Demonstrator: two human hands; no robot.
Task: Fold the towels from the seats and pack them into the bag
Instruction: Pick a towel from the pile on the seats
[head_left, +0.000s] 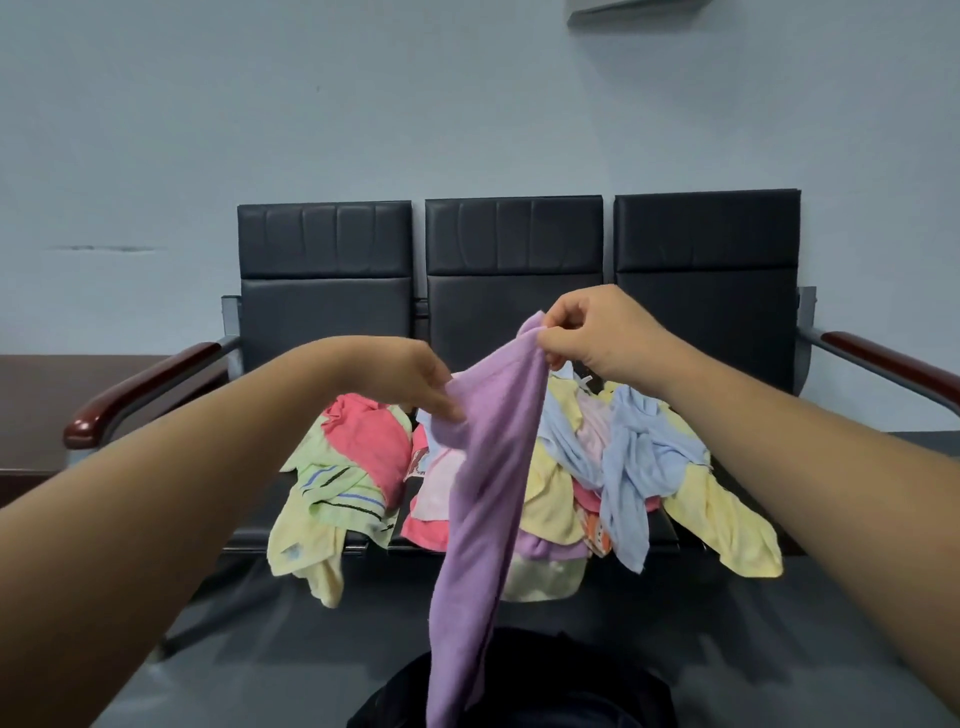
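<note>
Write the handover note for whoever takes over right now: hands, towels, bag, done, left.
Hands: left hand pinches the purple towel at its edge; right hand pinches its top corner.
The towel hangs unfolded above the black bag.
The other towels lie heaped on the seats.
Done: no folded towel in sight; bag's inside not visible.
Left: fold purple towel, pack it, then the heap.

**What Stays Out of Our Sight**

We lose the lower end of the purple towel (483, 493) past the bottom edge. It also covers the middle of the black bag (587, 691), which that same edge cuts, so we cannot tell whether the bag is open. The heaped towels (639, 467) hide most of the cushions on the seats (322, 312). At the top edge we see only a sliver of a white unit (634, 8).
</note>
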